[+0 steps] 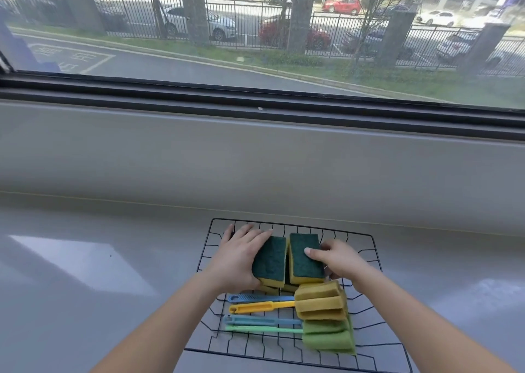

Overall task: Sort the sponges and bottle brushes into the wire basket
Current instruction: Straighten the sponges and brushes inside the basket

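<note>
A black wire basket (pixel 375 254) sits on the grey counter. In its far half two yellow sponges with dark green scouring tops lie side by side, on top of other sponges. My left hand (pixel 241 256) grips the left sponge (pixel 270 260) from its left side. My right hand (pixel 338 257) holds the right sponge (pixel 305 254), thumb on its green top. In the near half lie several bottle brushes: a yellow-handled one (pixel 261 306) with a yellow foam head (pixel 321 300), blue handles (pixel 255 321), and a green-handled one (pixel 264 329) with a green foam head (pixel 328 337).
The grey counter (pixel 85 273) stretches left and right of the basket, with a low grey sill wall (pixel 255 159) behind it. Above that runs a dark window frame (pixel 255 96), with a street, fence and parked cars outside.
</note>
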{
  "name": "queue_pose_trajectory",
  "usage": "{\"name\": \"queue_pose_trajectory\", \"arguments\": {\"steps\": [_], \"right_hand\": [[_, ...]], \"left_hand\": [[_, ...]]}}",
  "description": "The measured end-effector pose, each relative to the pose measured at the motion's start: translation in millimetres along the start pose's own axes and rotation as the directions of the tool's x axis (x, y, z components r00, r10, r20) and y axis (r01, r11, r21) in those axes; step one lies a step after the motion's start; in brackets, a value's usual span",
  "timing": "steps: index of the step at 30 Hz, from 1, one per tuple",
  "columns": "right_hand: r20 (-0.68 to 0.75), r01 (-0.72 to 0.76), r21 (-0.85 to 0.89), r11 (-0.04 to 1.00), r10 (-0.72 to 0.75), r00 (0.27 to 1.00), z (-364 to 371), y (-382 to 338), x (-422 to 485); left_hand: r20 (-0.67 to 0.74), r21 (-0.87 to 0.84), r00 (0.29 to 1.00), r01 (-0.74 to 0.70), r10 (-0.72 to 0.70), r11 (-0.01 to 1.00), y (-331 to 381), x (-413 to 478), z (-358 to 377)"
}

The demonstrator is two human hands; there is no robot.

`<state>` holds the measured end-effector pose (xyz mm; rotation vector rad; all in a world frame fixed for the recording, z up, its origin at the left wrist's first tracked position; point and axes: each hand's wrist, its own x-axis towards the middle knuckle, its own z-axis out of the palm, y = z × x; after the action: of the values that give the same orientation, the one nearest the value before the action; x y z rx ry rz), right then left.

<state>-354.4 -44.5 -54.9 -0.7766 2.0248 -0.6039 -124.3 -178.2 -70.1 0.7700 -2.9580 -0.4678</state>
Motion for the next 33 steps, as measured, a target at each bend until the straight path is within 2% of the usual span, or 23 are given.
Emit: {"name": "queue_pose_trajectory", "arguments": {"steps": [4,8,12,21,33], "right_hand": [[0.001,-0.011,0.065,0.998,0.01,1.0,4,4,-3],[-0.006,-0.011,0.031,0.999,0.011,1.0,7,2,-7],[0.054,0.007,0.129,0.992,-0.014,0.998,6,1,-7],[0.232,-0.039,0.189,0.981,-0.006,0.973,-8,8,2],[0.298,-0.072,0.306,0.949,-0.024,0.954,-16,10,0]], "left_hand": [[0.024,0.024,1.0,0.003,-0.004,1.0,0,-2,2],[0.027,0.12,1.0,-0.012,0.009,0.993,8,0,5],[-0.016,0.157,1.0,-0.005,0.008,0.988,11,0,8],[-0.033,0.104,0.999,0.017,-0.013,0.994,11,-4,6],[-0.048,0.092,0.999,0.026,-0.021,0.995,11,-5,5]]}}
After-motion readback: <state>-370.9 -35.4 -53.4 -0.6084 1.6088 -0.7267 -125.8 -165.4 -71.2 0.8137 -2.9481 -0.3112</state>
